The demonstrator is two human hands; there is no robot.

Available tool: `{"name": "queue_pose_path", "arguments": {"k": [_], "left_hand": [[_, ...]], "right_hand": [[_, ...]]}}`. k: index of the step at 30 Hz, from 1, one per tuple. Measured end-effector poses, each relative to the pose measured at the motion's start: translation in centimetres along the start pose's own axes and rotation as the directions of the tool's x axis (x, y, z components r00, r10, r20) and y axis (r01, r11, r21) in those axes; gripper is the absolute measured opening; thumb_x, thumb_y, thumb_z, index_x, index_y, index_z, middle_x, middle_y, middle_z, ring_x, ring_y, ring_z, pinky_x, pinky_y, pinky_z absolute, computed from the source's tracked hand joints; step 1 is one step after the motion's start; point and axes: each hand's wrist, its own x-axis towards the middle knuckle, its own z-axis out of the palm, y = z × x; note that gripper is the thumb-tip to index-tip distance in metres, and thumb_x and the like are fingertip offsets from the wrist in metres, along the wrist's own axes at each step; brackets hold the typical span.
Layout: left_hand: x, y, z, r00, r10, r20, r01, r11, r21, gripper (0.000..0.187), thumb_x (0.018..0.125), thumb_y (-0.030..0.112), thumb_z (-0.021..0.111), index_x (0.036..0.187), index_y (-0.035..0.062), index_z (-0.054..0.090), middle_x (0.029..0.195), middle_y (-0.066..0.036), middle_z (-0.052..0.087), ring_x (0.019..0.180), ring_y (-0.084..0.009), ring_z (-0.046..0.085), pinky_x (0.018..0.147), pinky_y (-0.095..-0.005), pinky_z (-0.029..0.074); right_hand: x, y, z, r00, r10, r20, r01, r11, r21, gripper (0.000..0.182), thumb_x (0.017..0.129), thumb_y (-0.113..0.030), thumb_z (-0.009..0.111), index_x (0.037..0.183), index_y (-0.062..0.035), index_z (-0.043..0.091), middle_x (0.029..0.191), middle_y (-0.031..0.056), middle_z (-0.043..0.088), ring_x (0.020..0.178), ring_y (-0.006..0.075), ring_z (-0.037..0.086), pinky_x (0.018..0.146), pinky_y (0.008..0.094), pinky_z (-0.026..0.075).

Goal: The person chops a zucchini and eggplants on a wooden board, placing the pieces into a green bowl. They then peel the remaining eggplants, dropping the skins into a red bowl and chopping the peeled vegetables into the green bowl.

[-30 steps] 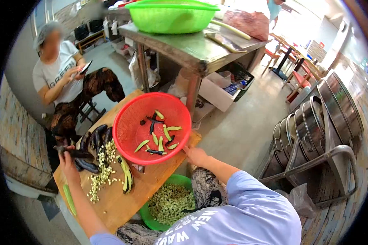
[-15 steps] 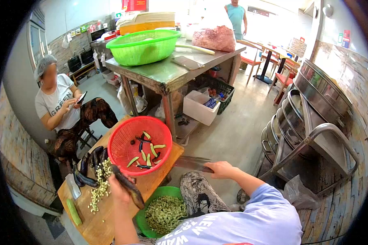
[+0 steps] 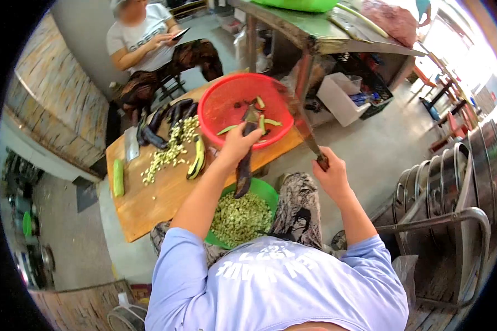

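My left hand point(image 3: 236, 144) grips a long dark purple eggplant point(image 3: 244, 168) upright over the red basket point(image 3: 221, 105) and the green bowl point(image 3: 265, 190) of chopped pieces. My right hand point(image 3: 332, 177) holds a cleaver point(image 3: 302, 129) by its handle, blade raised toward the basket's right rim. The red basket sits on the wooden cutting board point(image 3: 160, 193) and holds green stem caps and purple trimmings. More whole eggplants point(image 3: 165, 118), a half-peeled one point(image 3: 196, 160) and a heap of diced pieces point(image 3: 168, 151) lie on the board.
A seated person in a white shirt point(image 3: 143, 33) looks at a phone behind the board. A steel table point(image 3: 326, 36) stands beyond the basket, with white and black crates point(image 3: 348, 96) under it. Stacked steel pots point(image 3: 458, 182) on a frame stand at the right.
My left hand lifted an eggplant off the board and brought it up over the red basket. My right hand picked up the cleaver and raised it toward the eggplant. The camera tilted down.
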Motion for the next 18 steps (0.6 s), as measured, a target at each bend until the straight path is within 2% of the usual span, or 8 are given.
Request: {"name": "queue_pose_path", "arguments": {"k": [3,6,7,10,13,16,18], "left_hand": [[0.0,0.5,-0.2,0.995,-0.081,0.059,0.082,0.997,-0.007,0.026,0.082,0.023,0.066,0.086,0.0003,0.055,0.074,-0.001,0.055,0.067,-0.0092,0.049,0.058,-0.0282,0.04],[-0.1,1.1,0.0,0.999,-0.005,-0.033,0.003,0.997,-0.073,0.015,0.084,0.014,0.063,0.084,0.0012,0.056,0.076,-0.002,0.057,0.068,-0.0099,0.05,0.059,-0.0298,0.042],[-0.1,1.2,-0.4,1.0,-0.005,0.003,0.004,1.0,0.025,0.015,0.088,0.018,0.058,0.093,0.0036,0.06,0.093,-0.004,0.061,0.083,-0.0144,0.053,0.075,-0.0307,0.043],[1.2,-1.3,-1.4,0.985,0.174,0.023,-0.175,0.976,0.126,0.012,0.089,0.013,0.056,0.095,0.003,0.06,0.093,-0.006,0.062,0.087,-0.0157,0.055,0.078,-0.0313,0.044],[2.4,-3.0,-1.9,0.88,0.475,-0.025,-0.426,0.811,0.4,0.01,0.081,0.009,0.063,0.083,-0.0001,0.059,0.079,-0.013,0.062,0.076,-0.0259,0.059,0.065,-0.0358,0.045],[2.5,-2.7,-2.9,0.909,0.414,0.054,-0.383,0.775,0.503,0.015,0.087,0.012,0.059,0.096,0.0008,0.059,0.09,-0.011,0.063,0.083,-0.0184,0.057,0.075,-0.0326,0.045],[2.8,-3.0,-3.0,0.879,0.476,-0.026,-0.427,0.811,0.4,0.019,0.082,0.017,0.064,0.089,-0.0001,0.06,0.083,-0.014,0.063,0.077,-0.0272,0.059,0.068,-0.037,0.045]], "right_hand": [[2.6,-1.8,2.8,0.96,-0.273,0.062,0.276,0.96,-0.041,0.041,0.075,-0.004,0.064,0.115,-0.0066,0.055,0.077,0.0131,0.063,0.067,0.0245,0.064,0.058,0.0337,0.049],[4.8,-2.9,4.1,0.892,-0.415,0.178,0.438,0.89,-0.125,0.048,0.072,-0.007,0.066,0.118,-0.0092,0.054,0.087,0.0124,0.064,0.073,0.0302,0.062,0.061,0.0372,0.05],[5.3,-3.1,4.4,0.885,-0.419,0.203,0.45,0.881,-0.144,0.05,0.07,-0.009,0.067,0.118,-0.0106,0.054,0.087,0.0106,0.064,0.074,0.0288,0.062,0.062,0.0375,0.05],[6.7,-3.0,5.2,0.857,-0.468,0.217,0.505,0.846,-0.17,0.049,0.069,-0.009,0.068,0.117,-0.0099,0.055,0.084,0.0094,0.063,0.073,0.0285,0.062,0.062,0.0375,0.05],[7.8,-2.5,5.7,0.842,-0.477,0.253,0.524,0.835,-0.169,0.048,0.069,-0.009,0.068,0.115,-0.0097,0.055,0.081,0.009,0.062,0.072,0.0281,0.062,0.062,0.0377,0.05],[8.8,-1.9,6.4,0.841,-0.463,0.28,0.514,0.845,-0.146,0.049,0.069,-0.009,0.068,0.115,-0.0096,0.055,0.082,0.0097,0.063,0.073,0.0284,0.063,0.062,0.0375,0.051],[9.6,-1.2,7.0,0.844,-0.447,0.297,0.489,0.869,-0.081,0.047,0.07,-0.01,0.067,0.116,-0.009,0.055,0.084,0.0114,0.063,0.076,0.0295,0.063,0.063,0.0388,0.05]]}}
